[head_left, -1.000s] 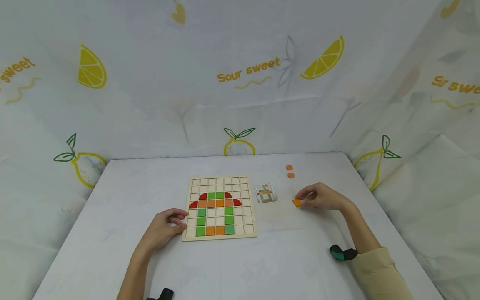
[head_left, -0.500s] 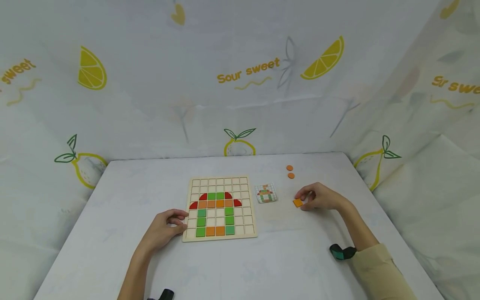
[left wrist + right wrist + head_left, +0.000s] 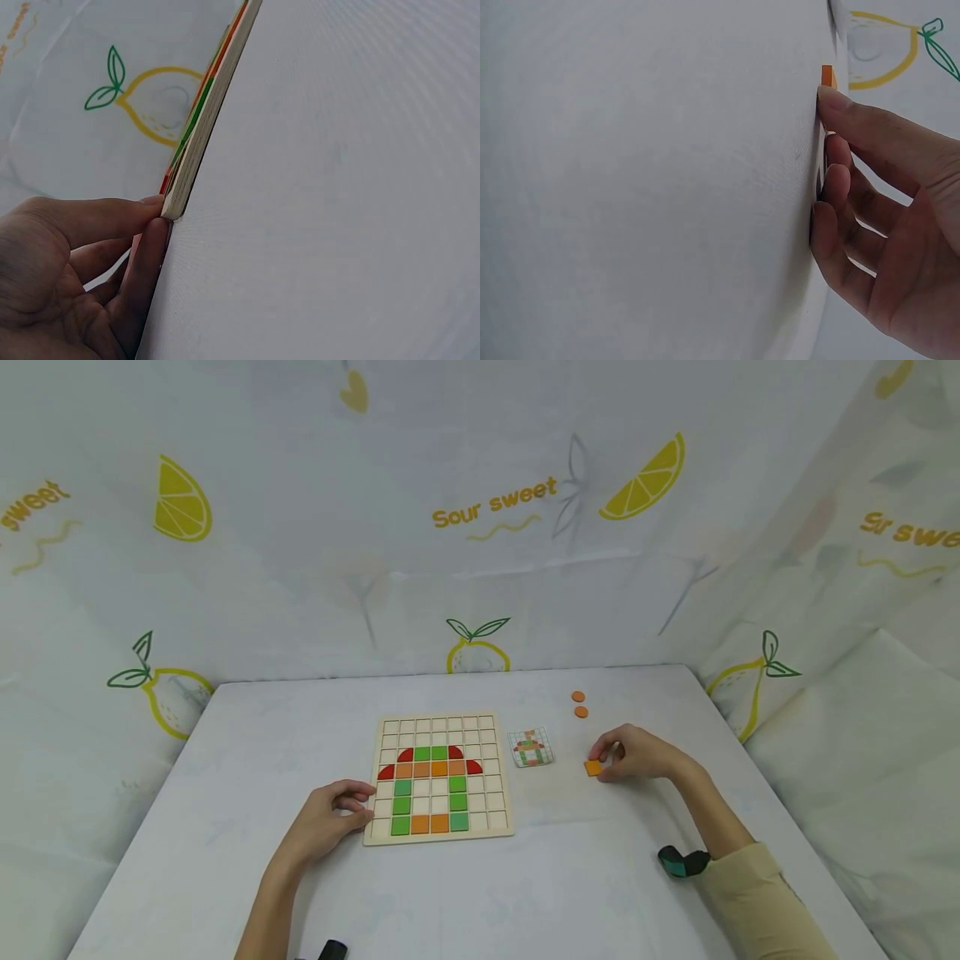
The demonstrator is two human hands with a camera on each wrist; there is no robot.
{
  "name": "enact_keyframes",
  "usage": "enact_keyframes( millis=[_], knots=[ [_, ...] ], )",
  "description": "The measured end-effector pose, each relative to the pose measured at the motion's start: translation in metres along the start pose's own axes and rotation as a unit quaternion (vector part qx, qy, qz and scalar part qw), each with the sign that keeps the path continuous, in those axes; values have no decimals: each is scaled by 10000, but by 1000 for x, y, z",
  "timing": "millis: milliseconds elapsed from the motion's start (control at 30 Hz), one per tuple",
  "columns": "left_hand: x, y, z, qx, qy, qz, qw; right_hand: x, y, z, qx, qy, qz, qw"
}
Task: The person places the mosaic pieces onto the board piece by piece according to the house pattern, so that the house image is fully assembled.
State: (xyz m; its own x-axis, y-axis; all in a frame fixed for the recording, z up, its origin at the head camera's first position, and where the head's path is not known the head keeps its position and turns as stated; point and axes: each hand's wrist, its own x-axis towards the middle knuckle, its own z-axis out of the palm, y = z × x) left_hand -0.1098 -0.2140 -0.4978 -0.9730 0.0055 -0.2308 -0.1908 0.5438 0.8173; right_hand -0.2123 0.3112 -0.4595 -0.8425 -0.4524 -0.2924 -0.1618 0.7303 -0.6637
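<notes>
On the table lies a square wooden grid board (image 3: 495, 785) holding green, orange and red tiles. My left hand (image 3: 324, 820) is at its left edge, thumb and fingertips touching the rim. In the left wrist view my thumb (image 3: 124, 219) meets the end of the board (image 3: 196, 154). To the right, my right hand (image 3: 637, 754) pinches an orange square tile (image 3: 592, 767) low at the table surface. The right wrist view shows my thumb (image 3: 889, 135) against the tile's edge (image 3: 826, 76); the index fingertip's contact is mostly hidden.
A small pattern card (image 3: 531, 747) lies between the board and my right hand. Two round orange pieces (image 3: 578, 697) sit farther back. A lemon-print cloth (image 3: 300, 568) hangs behind the white table (image 3: 480, 893).
The orange square tile has turned slightly, its near edge now facing me more squarely, as the right fingers shifted a little. The left hand and the board stay put.
</notes>
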Motion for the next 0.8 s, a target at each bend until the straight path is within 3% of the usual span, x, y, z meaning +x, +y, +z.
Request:
enact_keyframes(
  millis=[233, 467, 800],
  knots=[
    [0, -2, 0, -36, -10, 16, 10000, 3, -1, 2, -186, 92, 6, 9998],
    [1, -3, 0, 26, 4, 57, 10000, 7, -6, 1, -203, 163, -257, 9993],
    [1, -3, 0, 51, 12, 62, 10000, 30, -47, 5, -335, 589, -920, 9935]
  ],
)
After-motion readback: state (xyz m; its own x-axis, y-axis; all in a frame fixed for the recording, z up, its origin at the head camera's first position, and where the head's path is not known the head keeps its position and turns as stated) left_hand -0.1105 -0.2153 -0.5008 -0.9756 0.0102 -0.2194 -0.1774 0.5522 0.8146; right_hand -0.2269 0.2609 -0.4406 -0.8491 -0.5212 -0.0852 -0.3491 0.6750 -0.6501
